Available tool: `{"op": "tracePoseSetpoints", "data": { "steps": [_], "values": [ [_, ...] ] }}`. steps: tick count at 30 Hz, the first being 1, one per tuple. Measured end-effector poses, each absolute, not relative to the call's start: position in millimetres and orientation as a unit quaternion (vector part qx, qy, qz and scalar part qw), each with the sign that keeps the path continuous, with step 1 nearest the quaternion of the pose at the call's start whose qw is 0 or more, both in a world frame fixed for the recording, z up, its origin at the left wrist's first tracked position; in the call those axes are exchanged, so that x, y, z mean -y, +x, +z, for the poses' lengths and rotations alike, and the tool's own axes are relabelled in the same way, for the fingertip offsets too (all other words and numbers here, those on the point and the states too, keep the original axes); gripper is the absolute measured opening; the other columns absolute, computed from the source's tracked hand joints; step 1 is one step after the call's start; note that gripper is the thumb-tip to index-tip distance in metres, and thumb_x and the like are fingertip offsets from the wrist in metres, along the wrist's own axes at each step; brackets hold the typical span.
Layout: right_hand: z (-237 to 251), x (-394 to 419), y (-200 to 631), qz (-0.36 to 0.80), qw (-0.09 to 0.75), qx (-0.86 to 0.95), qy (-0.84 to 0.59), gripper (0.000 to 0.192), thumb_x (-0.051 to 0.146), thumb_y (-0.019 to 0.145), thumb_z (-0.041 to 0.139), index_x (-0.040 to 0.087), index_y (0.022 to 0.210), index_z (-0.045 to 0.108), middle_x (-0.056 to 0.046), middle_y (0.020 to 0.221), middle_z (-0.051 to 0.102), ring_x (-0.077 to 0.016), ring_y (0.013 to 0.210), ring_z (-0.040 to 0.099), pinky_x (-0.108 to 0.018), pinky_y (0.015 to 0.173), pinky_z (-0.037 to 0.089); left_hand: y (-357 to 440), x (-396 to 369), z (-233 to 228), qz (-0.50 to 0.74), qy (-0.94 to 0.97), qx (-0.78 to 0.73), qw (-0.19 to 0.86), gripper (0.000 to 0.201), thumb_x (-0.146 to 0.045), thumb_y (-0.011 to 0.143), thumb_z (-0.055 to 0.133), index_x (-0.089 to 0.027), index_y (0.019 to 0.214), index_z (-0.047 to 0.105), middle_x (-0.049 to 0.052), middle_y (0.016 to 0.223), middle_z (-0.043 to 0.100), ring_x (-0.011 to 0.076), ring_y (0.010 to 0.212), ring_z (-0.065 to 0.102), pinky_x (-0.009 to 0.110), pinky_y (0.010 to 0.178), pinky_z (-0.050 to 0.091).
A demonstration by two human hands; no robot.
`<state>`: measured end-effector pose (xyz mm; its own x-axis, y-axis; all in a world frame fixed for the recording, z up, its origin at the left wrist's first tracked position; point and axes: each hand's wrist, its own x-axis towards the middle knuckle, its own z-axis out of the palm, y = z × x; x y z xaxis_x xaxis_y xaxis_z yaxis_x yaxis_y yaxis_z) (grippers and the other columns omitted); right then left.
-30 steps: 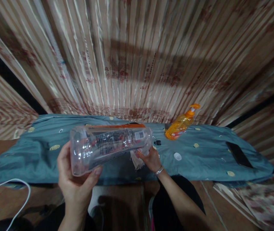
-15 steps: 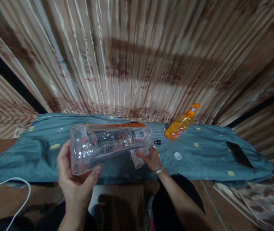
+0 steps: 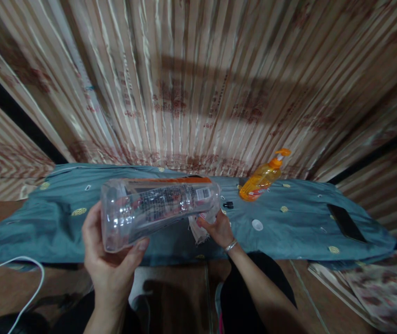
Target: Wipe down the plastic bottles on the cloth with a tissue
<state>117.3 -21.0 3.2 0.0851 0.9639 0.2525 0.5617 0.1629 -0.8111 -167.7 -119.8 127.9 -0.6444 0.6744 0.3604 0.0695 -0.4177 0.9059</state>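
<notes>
My left hand (image 3: 106,260) grips the base end of a large clear plastic bottle (image 3: 156,208) and holds it on its side, its bottom facing me. The bottle has a label with dark print and an orange stripe along its top. At the bottle's far end my right hand (image 3: 219,227) pinches a crumpled white cloth or tissue (image 3: 200,229) against the neck. The bottle's mouth is hidden behind the cloth and hand. Both hands are above the near edge of a low surface covered by a teal cloth (image 3: 45,222).
On the teal cloth lie an orange pump bottle (image 3: 263,178), a small black cap (image 3: 228,204), a white round lid (image 3: 257,225) and a dark phone (image 3: 346,222). A white cable (image 3: 17,273) loops at the lower left. A striped curtain hangs behind.
Almost nothing differs; the view has shifted very slightly and both hands hold the bottle and cloth in the same places.
</notes>
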Motion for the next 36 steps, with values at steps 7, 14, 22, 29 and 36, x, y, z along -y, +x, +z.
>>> {"op": "tracePoseSetpoints", "data": {
  "steps": [7, 14, 22, 29, 36],
  "values": [
    [1.3, 21.5, 115.7, 0.221, 0.434, 0.629, -0.606, 0.054, 0.051, 0.087, 0.100, 0.026, 0.132, 0.086, -0.015, 0.117, 0.101, -0.0454, 0.111, 0.100, -0.057, 0.096, 0.084, -171.0, 117.6, 119.4, 0.754, 0.395, -0.490, 0.191, 0.118, -0.063, 0.063, 0.126, -0.030, 0.167, 0.078, 0.020, 0.179, 0.077, 0.0559, 0.171, 0.073, 0.077, 0.147, 0.059],
    [4.6, 22.0, 118.1, 0.239, 0.432, 0.634, -0.595, 0.057, 0.051, 0.088, 0.099, 0.026, 0.137, 0.086, -0.016, 0.124, 0.101, -0.0446, 0.117, 0.100, -0.059, 0.101, 0.083, -170.8, 117.7, 120.2, 0.755, 0.401, -0.483, 0.188, 0.115, -0.061, 0.066, 0.126, -0.031, 0.166, 0.080, 0.019, 0.175, 0.081, 0.0537, 0.167, 0.077, 0.075, 0.146, 0.060],
    [4.9, 22.0, 116.5, 0.239, 0.430, 0.628, -0.603, 0.056, 0.051, 0.087, 0.099, 0.025, 0.135, 0.086, -0.017, 0.121, 0.101, -0.0464, 0.115, 0.100, -0.062, 0.102, 0.083, -169.3, 118.3, 122.4, 0.754, 0.405, -0.482, 0.185, 0.112, -0.066, 0.069, 0.125, -0.032, 0.166, 0.082, 0.018, 0.177, 0.081, 0.0522, 0.167, 0.078, 0.073, 0.146, 0.062],
    [8.0, 22.7, 114.8, 0.241, 0.430, 0.625, -0.605, 0.054, 0.051, 0.086, 0.098, 0.027, 0.133, 0.086, -0.015, 0.121, 0.101, -0.0454, 0.115, 0.100, -0.059, 0.100, 0.084, -170.5, 118.0, 119.9, 0.760, 0.406, -0.474, 0.181, 0.114, -0.063, 0.069, 0.126, -0.031, 0.169, 0.082, 0.019, 0.177, 0.081, 0.0520, 0.168, 0.078, 0.072, 0.144, 0.063],
    [10.3, 22.7, 115.1, 0.234, 0.421, 0.631, -0.608, 0.056, 0.053, 0.087, 0.098, 0.027, 0.134, 0.086, -0.014, 0.121, 0.101, -0.0442, 0.115, 0.100, -0.057, 0.100, 0.083, -168.1, 118.9, 123.5, 0.761, 0.399, -0.474, 0.191, 0.114, -0.061, 0.066, 0.127, -0.033, 0.167, 0.082, 0.018, 0.181, 0.079, 0.0525, 0.170, 0.076, 0.077, 0.150, 0.055]
  ]
}}
